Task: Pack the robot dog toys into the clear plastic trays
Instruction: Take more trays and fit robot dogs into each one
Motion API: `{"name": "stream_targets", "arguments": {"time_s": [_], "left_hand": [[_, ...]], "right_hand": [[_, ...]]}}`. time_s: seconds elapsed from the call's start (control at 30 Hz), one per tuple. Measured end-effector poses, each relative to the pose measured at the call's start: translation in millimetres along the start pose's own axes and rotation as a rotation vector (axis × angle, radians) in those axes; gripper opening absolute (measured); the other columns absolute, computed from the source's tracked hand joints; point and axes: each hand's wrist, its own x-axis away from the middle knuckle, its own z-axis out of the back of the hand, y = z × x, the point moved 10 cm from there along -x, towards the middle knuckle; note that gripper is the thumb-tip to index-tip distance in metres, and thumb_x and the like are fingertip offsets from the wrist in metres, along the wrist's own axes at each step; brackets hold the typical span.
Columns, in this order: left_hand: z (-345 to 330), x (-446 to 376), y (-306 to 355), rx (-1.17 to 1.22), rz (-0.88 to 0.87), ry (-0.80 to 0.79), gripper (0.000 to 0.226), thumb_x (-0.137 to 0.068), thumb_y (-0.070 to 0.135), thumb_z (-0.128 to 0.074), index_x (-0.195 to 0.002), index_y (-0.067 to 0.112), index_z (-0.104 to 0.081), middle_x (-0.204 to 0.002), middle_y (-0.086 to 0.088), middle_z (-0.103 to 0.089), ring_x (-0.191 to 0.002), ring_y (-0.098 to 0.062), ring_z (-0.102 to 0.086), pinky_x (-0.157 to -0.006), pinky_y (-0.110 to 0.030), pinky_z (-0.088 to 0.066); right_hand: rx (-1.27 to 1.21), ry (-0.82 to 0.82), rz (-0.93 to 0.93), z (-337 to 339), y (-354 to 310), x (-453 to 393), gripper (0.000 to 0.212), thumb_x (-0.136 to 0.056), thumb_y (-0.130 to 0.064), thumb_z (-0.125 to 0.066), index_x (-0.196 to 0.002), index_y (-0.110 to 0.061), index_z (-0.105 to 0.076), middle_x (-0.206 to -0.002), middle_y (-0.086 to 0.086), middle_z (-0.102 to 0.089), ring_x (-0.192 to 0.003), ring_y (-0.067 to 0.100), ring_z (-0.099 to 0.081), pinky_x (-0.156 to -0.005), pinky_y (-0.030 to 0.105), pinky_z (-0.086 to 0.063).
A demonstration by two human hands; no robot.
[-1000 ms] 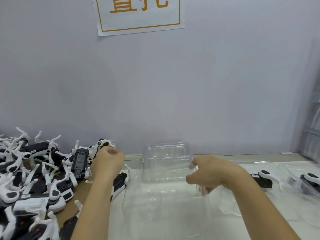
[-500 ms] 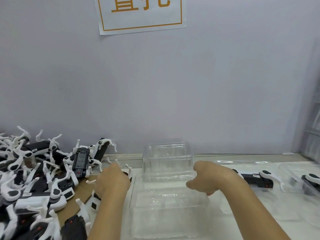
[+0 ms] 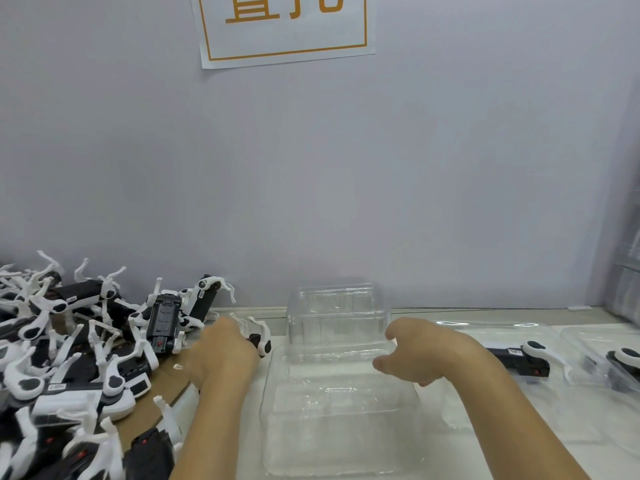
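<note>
An open clear plastic tray (image 3: pixel 341 420) lies on the table in front of me, its lid (image 3: pixel 337 317) standing upright at the far side. My right hand (image 3: pixel 420 355) is at the lid's right edge, with thumb above and curled fingers below pinching it. My left hand (image 3: pixel 221 353) grips a black and white robot dog toy (image 3: pixel 259 339) just left of the tray. My hand hides most of the toy; only its white legs and a dark part stick out.
A big pile of robot dog toys (image 3: pixel 69 358) lies on brown cardboard (image 3: pixel 166 393) at the left. On the right lie clear trays, each holding a dog (image 3: pixel 519 358) (image 3: pixel 620 358). More trays (image 3: pixel 627 289) stack at the far right. A wall with a paper sign (image 3: pixel 284 26) rises just behind.
The open tray came down flat onto the table. My left hand dropped from the top of the pile to the toy beside the tray. My right hand barely moved.
</note>
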Motion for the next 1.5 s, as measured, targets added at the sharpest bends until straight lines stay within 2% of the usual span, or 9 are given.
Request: {"name": "stream_targets", "arguments": {"time_s": [0.1, 0.23, 0.37, 0.53, 0.73, 1.03, 1.17, 1.33, 1.5], "left_hand": [[19.4, -4.8, 0.9, 0.158, -0.011, 0.020, 0.026, -0.076, 0.021, -0.077, -0.093, 0.026, -0.058, -0.103, -0.001, -0.060, -0.091, -0.026, -0.052, -0.068, -0.033, -0.040], [45.9, -10.3, 16.8, 0.613, -0.124, -0.022, 0.035, -0.064, 0.013, -0.087, -0.086, 0.022, -0.061, -0.097, -0.002, -0.068, -0.089, -0.026, -0.064, -0.070, -0.033, -0.048], [64.3, 8.4, 49.1, 1.184, -0.227, -0.147, 0.033, -0.067, 0.012, -0.088, -0.087, 0.020, -0.063, -0.078, 0.005, -0.076, -0.061, -0.005, -0.067, -0.060, -0.030, -0.044], [59.9, 32.8, 86.7, 1.468, -0.330, -0.380, 0.039, -0.059, 0.025, -0.086, -0.090, 0.023, -0.061, -0.093, -0.011, -0.076, -0.076, -0.024, -0.070, -0.071, -0.034, -0.053], [36.9, 49.3, 110.9, 1.526, -0.288, -0.585, 0.044, -0.072, 0.029, -0.078, -0.109, 0.010, -0.064, -0.090, -0.010, -0.074, -0.069, -0.022, -0.067, -0.056, -0.027, -0.054], [49.1, 47.8, 113.5, 1.128, -0.490, -0.139, 0.006, -0.088, 0.033, -0.071, -0.084, 0.029, -0.073, -0.083, 0.018, -0.072, -0.076, 0.004, -0.066, -0.065, -0.015, -0.048], [40.3, 60.6, 134.5, 1.048, -0.623, -0.242, 0.008, -0.091, 0.034, -0.068, -0.097, 0.031, -0.073, -0.092, 0.016, -0.074, -0.087, -0.001, -0.069, -0.071, -0.015, -0.053], [36.9, 58.9, 132.5, 1.074, -0.653, -0.307, 0.028, -0.089, 0.035, -0.071, -0.115, 0.028, -0.063, -0.093, 0.013, -0.073, -0.084, -0.003, -0.070, -0.065, -0.015, -0.052], [38.3, 39.6, 108.0, 1.245, -0.453, -0.247, 0.031, -0.084, 0.036, -0.076, -0.110, 0.025, -0.061, -0.092, 0.006, -0.073, -0.082, -0.010, -0.072, -0.062, -0.027, -0.056]], "right_hand": [[0.002, 0.067, 0.045, 7.3, -4.7, -1.3, 0.048, -0.097, -0.040, -0.054, -0.138, -0.016, -0.047, -0.136, 0.000, -0.054, -0.117, 0.020, -0.059, -0.093, 0.031, -0.048], [-0.169, 0.218, 0.225, 22.2, -24.8, 1.9, 0.053, -0.097, -0.043, -0.056, -0.145, -0.027, -0.042, -0.142, -0.005, -0.048, -0.126, 0.015, -0.052, -0.098, 0.026, -0.042], [-0.460, 0.296, 0.468, 24.4, -59.2, 9.1, 0.056, -0.092, -0.051, -0.061, -0.143, -0.038, -0.041, -0.129, -0.014, -0.053, -0.115, 0.003, -0.055, -0.090, 0.021, -0.047], [-0.721, 0.332, 0.605, 24.6, -81.6, 16.3, 0.063, -0.086, -0.052, -0.069, -0.140, -0.051, -0.034, -0.120, -0.028, -0.054, -0.105, -0.006, -0.059, -0.082, 0.016, -0.051], [-0.959, 0.448, 0.663, 39.4, -73.2, 20.1, 0.055, -0.080, -0.040, -0.080, -0.127, -0.043, -0.053, -0.111, -0.021, -0.067, -0.102, 0.001, -0.065, -0.084, 0.025, -0.057], [-1.286, 0.458, 0.443, 29.5, -46.4, -1.3, 0.043, -0.077, -0.038, -0.082, -0.113, -0.033, -0.059, -0.101, -0.010, -0.069, -0.088, 0.009, -0.071, -0.084, 0.039, -0.060], [-1.115, 0.650, 0.384, 40.7, -39.7, 7.4, 0.029, -0.079, -0.041, -0.077, -0.100, -0.035, -0.058, -0.090, -0.015, -0.070, -0.077, -0.001, -0.066, -0.060, 0.013, -0.051], [-0.897, 0.579, 0.624, 46.3, -70.9, 21.3, 0.050, -0.085, -0.024, -0.073, -0.128, -0.041, -0.055, -0.110, -0.014, -0.066, -0.092, 0.007, -0.066, -0.075, 0.023, -0.056], [-0.771, 0.589, 0.704, 47.4, -82.4, 27.9, 0.053, -0.091, -0.019, -0.069, -0.135, -0.043, -0.052, -0.111, -0.018, -0.057, -0.092, 0.002, -0.063, -0.073, 0.015, -0.050]]}}
